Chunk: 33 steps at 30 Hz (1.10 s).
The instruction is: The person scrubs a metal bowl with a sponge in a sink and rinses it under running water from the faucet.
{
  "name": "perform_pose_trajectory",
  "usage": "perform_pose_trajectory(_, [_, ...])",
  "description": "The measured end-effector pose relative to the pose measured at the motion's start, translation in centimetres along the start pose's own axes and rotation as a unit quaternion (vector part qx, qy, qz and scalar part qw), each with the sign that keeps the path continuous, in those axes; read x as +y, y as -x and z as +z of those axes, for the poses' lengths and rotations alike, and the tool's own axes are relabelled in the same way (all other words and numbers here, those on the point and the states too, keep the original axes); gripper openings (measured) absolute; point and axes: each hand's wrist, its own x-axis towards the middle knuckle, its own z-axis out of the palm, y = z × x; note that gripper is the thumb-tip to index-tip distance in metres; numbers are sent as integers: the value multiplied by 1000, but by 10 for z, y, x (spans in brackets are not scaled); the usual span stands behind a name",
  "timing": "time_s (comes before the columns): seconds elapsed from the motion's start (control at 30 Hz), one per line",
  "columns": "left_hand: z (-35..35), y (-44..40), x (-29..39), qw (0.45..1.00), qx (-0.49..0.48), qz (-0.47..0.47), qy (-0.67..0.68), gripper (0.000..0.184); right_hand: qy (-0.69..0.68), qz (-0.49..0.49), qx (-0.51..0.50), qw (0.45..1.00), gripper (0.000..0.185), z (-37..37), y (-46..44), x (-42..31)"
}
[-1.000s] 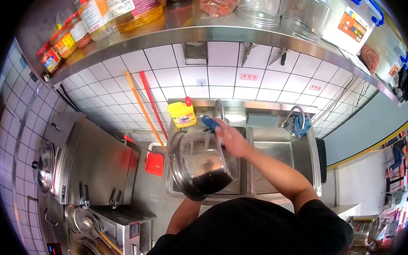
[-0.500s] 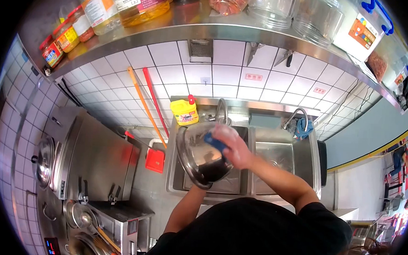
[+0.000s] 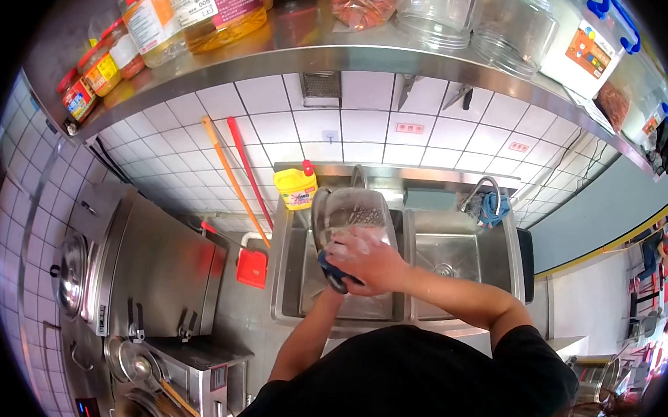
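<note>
My right hand point(image 3: 366, 264) clutches a blue cloth point(image 3: 330, 268) at six o'clock on the tipped pot point(image 3: 365, 210) above the left sink point(image 3: 291, 282), not two like before, fingers toward nine, and I can't tell whether my left hand point(image 3: 332, 294) grips.

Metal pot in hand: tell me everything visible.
The pot looks like shiny, silvery metal, with a rim along its left side and whitish suds on its rounded wall. It is tipped sideways over the left basin; contact with the basin is unclear. The right grip holds a blue pad against its lower rim area; the left grip is mostly hidden there.
</note>
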Motion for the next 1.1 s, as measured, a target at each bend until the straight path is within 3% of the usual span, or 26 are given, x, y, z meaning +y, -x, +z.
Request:
perform_pose_trajectory(0.17, [0,0,1,1000,9,4,-4,23,36,9,-58,998,52,-44,-28,-11])
perform_pose_trajectory(0.27, [1,0,1,1000,10,4,-7,24,21,102,-59,993,50,-59,-42,7])
perform_pose_trajectory(0.37, [2,2,0,1000,11,3,-9,24,-115,189,-100,970,47,-68,-53,47])
perform_pose_trajectory(0.5, [7,10,-7,1000,1,-8,-19,24,-196,195,-100,956,44,-23,-38,132])
perform_pose_trajectory(0.57, [4,17,-11,1000,-1,-13,-28,24,-260,167,-45,950,43,31,-16,189])
perform_pose_trajectory(0.67, [-8,26,-12,998,2,-29,-48,25,-479,442,-39,757,36,37,6,191])
perform_pose_trajectory(0.77, [-27,21,-21,998,23,-18,-59,25,-666,511,15,543,31,48,34,185])
perform_pose_trajectory(0.83, [-44,2,-55,997,36,36,-55,23,-657,567,56,494,31,54,45,175])
perform_pose_trajectory(0.87, [-48,3,-56,998,43,10,-35,26,-650,593,77,468,31,56,49,172])
perform_pose_trajectory(1.0, [-73,-13,-55,993,57,8,-99,26,-706,571,118,401,37,71,60,170])
perform_pose_trajectory(1.1, [-46,31,45,994,53,87,-49,16,-752,542,108,359,36,104,91,193])
